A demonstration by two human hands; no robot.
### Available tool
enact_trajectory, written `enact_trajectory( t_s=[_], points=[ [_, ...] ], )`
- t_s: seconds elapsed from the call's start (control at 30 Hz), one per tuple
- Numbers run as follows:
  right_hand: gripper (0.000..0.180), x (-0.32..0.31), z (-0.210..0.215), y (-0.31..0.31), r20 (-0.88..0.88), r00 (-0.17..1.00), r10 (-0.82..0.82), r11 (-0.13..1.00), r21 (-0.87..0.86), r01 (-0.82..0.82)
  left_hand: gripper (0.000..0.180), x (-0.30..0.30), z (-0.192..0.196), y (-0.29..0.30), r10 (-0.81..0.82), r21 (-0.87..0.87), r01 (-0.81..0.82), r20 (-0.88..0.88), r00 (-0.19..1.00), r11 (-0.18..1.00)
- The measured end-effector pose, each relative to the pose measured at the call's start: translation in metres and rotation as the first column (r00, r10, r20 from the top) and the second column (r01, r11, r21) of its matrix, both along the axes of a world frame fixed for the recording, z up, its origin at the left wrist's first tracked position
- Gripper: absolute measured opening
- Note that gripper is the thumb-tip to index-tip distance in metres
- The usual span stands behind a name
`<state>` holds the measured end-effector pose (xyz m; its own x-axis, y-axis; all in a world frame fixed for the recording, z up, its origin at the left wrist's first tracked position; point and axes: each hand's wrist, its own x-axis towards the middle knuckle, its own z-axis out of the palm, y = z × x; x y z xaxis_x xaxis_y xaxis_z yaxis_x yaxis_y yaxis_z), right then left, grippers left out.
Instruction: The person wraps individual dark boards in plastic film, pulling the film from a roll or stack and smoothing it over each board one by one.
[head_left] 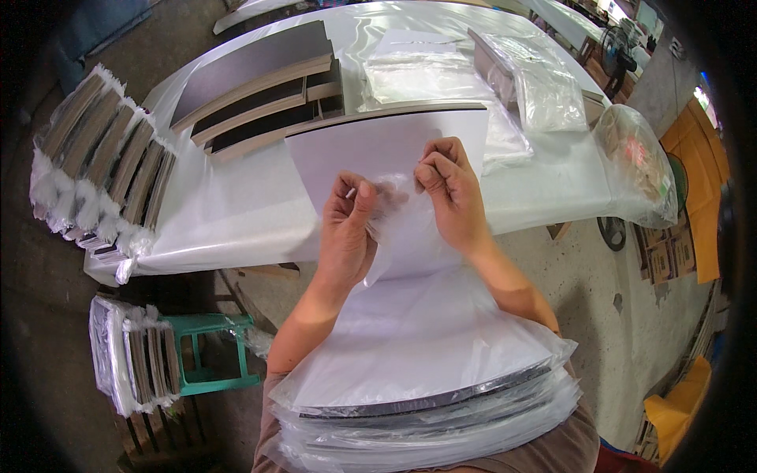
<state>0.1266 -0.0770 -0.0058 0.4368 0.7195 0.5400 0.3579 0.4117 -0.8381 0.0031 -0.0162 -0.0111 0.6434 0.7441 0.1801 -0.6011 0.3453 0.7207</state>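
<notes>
Both hands are raised in front of me over a clear plastic bag (441,311) around a pale sheet, on top of a stack of plastic-wrapped boards (426,430) against my body. My left hand (347,229) has its fingers curled round the crumpled upper end of the plastic bag. Beside it, slightly higher, my right hand (453,193) is closed, thumb against fingertips, at the same plastic; the film in this pinch is barely visible. Just behind the hands, a white board (339,150) with a dark edge leans up at the table's near side, partly hidden by them.
The table (229,229) has a glossy plastic cover. It carries grey boards (252,67) stacked at left, clear bags (426,79) behind and wrapped packs (544,87) at right. Bundled packs (102,150) stand at the left end. A green stool (217,323) bears more packs; a filled bag (639,158) sits far right.
</notes>
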Motion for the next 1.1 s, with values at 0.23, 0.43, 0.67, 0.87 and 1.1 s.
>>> enact_trajectory(
  t_s=[0.23,0.43,0.67,0.87,1.1],
  points=[
    [0.007,0.0,0.001,-0.001,0.502,0.814,-0.294,0.955,0.111,0.277,0.019,-0.01,0.009,0.005,-0.334,0.042,0.377,-0.38,0.863,0.925],
    [0.026,0.022,0.003,-0.008,-0.605,0.654,0.455,0.869,0.141,-0.475,0.013,-0.008,0.001,0.006,0.056,0.387,0.06,-0.281,0.958,0.92],
    [0.03,-0.002,-0.018,-0.011,0.054,0.858,0.512,0.853,-0.155,-0.499,0.023,-0.013,-0.01,0.011,0.238,0.336,-0.19,-0.107,0.965,0.922],
    [0.023,0.019,0.003,-0.007,-0.781,0.353,0.515,0.795,0.281,-0.538,0.035,-0.025,-0.009,0.01,0.001,0.224,0.052,-0.231,0.973,0.973],
    [0.062,0.037,-0.001,-0.031,-0.673,0.326,0.664,0.403,-0.045,-0.914,0.031,-0.027,-0.016,0.018,-0.003,0.202,0.065,-0.292,0.956,0.977]
  ],
)
